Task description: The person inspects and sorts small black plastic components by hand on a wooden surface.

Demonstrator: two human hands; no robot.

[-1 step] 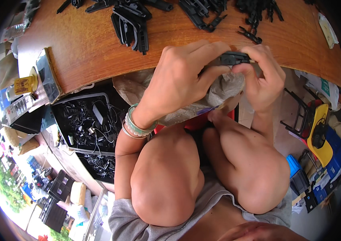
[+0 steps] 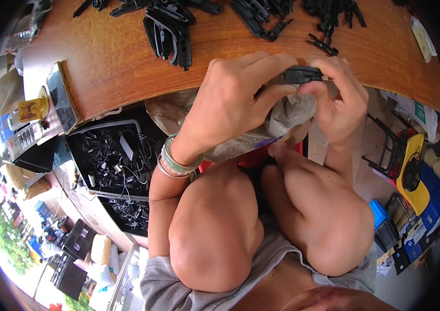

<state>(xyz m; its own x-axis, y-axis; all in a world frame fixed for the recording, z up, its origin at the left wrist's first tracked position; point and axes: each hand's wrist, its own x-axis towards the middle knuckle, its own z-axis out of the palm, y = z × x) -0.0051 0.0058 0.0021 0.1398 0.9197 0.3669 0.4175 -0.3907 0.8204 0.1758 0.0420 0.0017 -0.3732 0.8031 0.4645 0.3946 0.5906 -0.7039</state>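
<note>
While both bare knees (image 2: 212,243) sit drawn up nearest the camera, the left hand (image 2: 235,96) and the right hand (image 2: 341,101) hold a black plastic part (image 2: 303,75) between them, at the near edge of the wooden table (image 2: 111,67); step in hand, as judged: two-handed working of this single part; next move seems to call for steady pinches at both ends and measured thumb pressure; left thumb and forefinger closed on its left end; right thumb and forefinger closed about its right end, parted only by its thickness, a small pale tip showing there; remaining fingers partly hidden, contact cannot be told; farther off, on the tabletop, lie long black casings (image 2: 181,44), a second black cluster (image 2: 251,20) and a tangled black heap (image 2: 328,18), all apart from the held part.
</note>
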